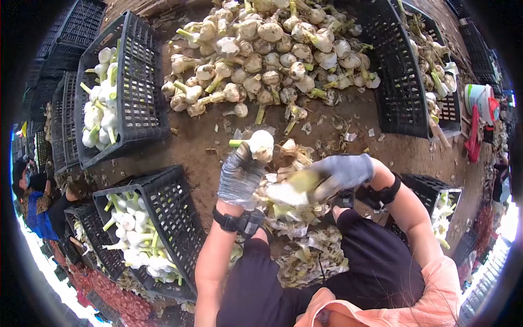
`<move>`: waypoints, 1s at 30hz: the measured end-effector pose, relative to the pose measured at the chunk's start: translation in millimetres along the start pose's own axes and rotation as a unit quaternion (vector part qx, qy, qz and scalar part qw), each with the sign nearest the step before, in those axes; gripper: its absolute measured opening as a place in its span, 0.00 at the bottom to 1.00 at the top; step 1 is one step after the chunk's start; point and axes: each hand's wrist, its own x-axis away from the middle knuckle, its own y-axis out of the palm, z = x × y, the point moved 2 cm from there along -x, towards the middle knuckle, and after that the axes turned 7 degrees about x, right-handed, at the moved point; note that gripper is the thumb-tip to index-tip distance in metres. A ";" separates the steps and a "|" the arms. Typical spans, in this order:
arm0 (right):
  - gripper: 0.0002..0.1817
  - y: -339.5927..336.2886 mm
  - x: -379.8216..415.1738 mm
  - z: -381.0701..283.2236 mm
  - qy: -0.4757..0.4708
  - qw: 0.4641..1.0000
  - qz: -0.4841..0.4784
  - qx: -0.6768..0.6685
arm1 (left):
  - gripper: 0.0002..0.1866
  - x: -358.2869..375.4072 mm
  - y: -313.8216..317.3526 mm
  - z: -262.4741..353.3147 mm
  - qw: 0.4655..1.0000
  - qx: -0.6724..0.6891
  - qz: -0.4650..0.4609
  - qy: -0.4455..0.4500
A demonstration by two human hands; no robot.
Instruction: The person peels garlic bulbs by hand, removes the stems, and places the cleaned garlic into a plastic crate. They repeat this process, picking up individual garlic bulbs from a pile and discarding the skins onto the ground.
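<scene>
Peel scraps (305, 256) underneath | left hand (239, 174) fingers clamped round garlic bulb (261, 144) | right hand (340, 173) pinching loose skin (291, 191) just right of bulb | mid-peel; next probably strip more off

The light is even daylight and shadows are soft. At the lower left and right edges the background is overexposed to white. The fisheye lens bends everything strongly, with black corners around. The right hand (340, 173) is blurred; the garlic pile (272, 49) is sharp.

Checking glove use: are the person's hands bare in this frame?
No, both the left hand and the right hand wear grey gloves while handling a garlic bulb.
</scene>
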 end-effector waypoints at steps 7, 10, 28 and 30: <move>0.19 -7.6 -22.0 -13.4 0.012 0.949 0.309 -0.060 | 0.17 4.4 3.8 -18.8 0.977 -0.139 0.023 0.159; 0.21 -3.8 -39.9 -15.3 -0.005 0.916 0.359 -0.179 | 0.19 11.9 19.2 -29.3 0.971 -0.168 0.029 0.166; 0.16 -6.4 -40.1 -6.6 -0.040 0.893 0.421 -0.153 | 0.17 7.3 21.5 -34.7 0.838 -0.435 0.042 0.328; 0.15 -8.8 -41.3 -2.7 -0.119 0.883 0.421 -0.171 | 0.17 7.1 20.6 -32.4 0.825 -0.446 0.041 0.345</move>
